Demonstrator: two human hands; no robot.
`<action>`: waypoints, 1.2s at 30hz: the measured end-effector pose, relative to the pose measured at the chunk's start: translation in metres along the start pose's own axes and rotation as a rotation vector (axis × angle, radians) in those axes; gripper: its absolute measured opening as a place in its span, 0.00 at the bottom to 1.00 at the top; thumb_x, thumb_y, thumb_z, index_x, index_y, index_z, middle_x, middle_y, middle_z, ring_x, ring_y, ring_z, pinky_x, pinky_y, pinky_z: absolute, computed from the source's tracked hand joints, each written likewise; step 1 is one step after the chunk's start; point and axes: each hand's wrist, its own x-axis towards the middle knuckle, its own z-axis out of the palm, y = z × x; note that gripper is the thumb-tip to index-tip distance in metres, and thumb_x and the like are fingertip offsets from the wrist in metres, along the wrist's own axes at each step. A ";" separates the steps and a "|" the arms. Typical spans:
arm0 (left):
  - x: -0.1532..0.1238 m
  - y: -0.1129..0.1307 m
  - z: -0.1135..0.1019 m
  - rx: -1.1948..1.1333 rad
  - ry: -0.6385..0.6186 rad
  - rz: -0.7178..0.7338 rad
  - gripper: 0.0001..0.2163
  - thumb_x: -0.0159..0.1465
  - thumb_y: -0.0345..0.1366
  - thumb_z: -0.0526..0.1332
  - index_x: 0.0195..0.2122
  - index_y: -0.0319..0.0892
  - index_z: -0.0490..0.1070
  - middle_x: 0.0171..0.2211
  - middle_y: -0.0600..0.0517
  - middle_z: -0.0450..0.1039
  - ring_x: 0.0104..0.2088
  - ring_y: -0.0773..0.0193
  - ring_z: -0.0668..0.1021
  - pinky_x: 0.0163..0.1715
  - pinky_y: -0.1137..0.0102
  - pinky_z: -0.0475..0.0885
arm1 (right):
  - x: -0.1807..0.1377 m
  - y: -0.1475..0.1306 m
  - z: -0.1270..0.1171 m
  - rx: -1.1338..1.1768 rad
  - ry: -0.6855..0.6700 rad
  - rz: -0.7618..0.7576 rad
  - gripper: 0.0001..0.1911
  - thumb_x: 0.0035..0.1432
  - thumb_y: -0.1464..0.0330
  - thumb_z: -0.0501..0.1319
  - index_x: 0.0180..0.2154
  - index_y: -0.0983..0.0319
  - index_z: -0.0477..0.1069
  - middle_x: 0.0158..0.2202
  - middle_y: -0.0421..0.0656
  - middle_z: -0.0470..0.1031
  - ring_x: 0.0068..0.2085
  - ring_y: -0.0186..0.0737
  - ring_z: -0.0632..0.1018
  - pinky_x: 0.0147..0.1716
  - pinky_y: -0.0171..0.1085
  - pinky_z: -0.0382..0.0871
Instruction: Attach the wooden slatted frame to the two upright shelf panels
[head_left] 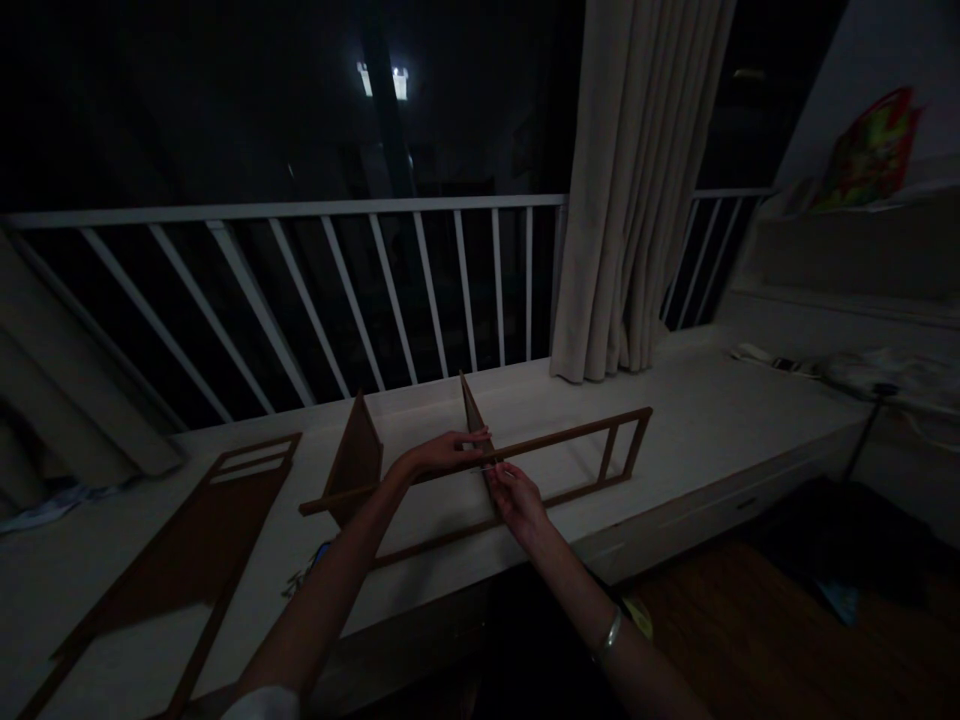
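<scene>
A brown wooden frame (559, 440) stands on edge on the white ledge, with two boards set crosswise to it. One board (355, 450) is at its left; the other, narrower board (472, 408) meets the rail near my hands. My left hand (448, 452) lies over the top rail beside that board, its fingers stretched out and slightly apart. Just below the rail, my right hand (516, 498) is closed in a pinch on a thin, light metal-looking piece. Dim light and small size hide its exact kind.
A second brown wooden panel (196, 530) lies flat at the left. Small dark hardware (294, 578) and a blue item (322, 552) lie by my left forearm. White railing (420, 290) and a curtain (637, 200) stand behind the ledge (675, 440).
</scene>
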 end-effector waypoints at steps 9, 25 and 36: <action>0.003 -0.013 -0.008 0.052 -0.035 0.003 0.28 0.54 0.47 0.54 0.55 0.47 0.51 0.55 0.51 0.54 0.45 0.61 0.69 0.44 0.68 0.63 | -0.004 -0.003 0.003 -0.018 -0.018 -0.061 0.10 0.37 0.75 0.65 0.27 0.63 0.68 0.29 0.41 0.75 0.34 0.33 0.76 0.38 0.30 0.69; 0.001 -0.019 -0.004 -0.102 0.000 0.028 0.26 0.53 0.46 0.56 0.53 0.45 0.56 0.57 0.51 0.48 0.56 0.58 0.57 0.52 0.65 0.55 | -0.005 -0.004 0.006 -0.676 -0.021 -0.552 0.12 0.41 0.64 0.62 0.31 0.62 0.67 0.28 0.40 0.73 0.30 0.34 0.73 0.32 0.33 0.66; -0.004 -0.015 -0.001 -0.096 0.036 0.032 0.26 0.54 0.48 0.54 0.53 0.45 0.56 0.56 0.52 0.51 0.55 0.57 0.59 0.52 0.66 0.55 | -0.001 -0.002 0.000 -0.785 0.056 -0.580 0.12 0.44 0.60 0.60 0.28 0.62 0.68 0.23 0.40 0.73 0.25 0.34 0.73 0.27 0.32 0.65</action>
